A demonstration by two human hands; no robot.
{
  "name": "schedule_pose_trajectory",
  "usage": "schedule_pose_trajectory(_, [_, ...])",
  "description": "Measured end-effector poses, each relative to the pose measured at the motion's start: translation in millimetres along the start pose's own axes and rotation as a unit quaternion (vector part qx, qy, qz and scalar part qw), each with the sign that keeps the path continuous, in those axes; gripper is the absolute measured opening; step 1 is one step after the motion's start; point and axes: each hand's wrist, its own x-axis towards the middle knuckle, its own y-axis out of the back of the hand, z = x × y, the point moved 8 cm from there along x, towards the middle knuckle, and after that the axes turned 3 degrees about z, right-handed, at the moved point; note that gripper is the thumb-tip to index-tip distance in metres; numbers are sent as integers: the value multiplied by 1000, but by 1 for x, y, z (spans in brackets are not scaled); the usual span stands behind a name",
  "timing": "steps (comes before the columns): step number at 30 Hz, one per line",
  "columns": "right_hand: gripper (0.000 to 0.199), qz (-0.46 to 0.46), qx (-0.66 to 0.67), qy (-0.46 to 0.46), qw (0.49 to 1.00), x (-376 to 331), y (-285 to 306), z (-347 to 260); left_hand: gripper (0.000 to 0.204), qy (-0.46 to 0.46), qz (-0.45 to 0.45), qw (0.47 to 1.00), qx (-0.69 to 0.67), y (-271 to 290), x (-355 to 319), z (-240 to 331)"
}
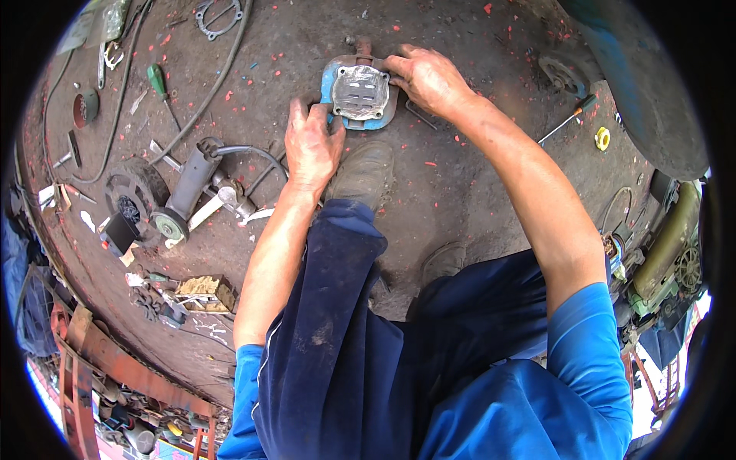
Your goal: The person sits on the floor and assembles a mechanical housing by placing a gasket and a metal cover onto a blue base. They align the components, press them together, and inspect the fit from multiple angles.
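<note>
A square grey metal plate point(360, 92) with slots in its middle and a hole at each corner lies flat on a blue metal casting point(327, 79). My left hand point(313, 146) is at the left side, its curled fingers and thumb against the casting's edge near the plate's lower left corner. At the upper right, my right hand point(431, 80) pinches the plate's corner between its fingertips; part of that grip is hidden. A rusty pipe fitting point(363, 47) stands out from the casting's far end. Just below, my shoe point(363, 175) nearly touches the casting.
An angle grinder point(192, 180), a wheel point(136, 184) and a green-handled screwdriver point(157, 80) lie left. A cable point(218, 80) curves past them; a gasket point(219, 19) lies at the far left. On the right are another screwdriver point(569, 119), a yellow ring point(602, 139) and a pulley point(563, 75).
</note>
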Motion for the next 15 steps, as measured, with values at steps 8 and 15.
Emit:
schedule_pose_trajectory(8, [37,24,11,-6,1000,-5,-1,1,33,1,-4,1000,18,-2,0,-2])
schedule_pose_trajectory(15, [37,28,23,-10,999,-5,-3,0,32,3,-5,1000,7,-2,0,-2])
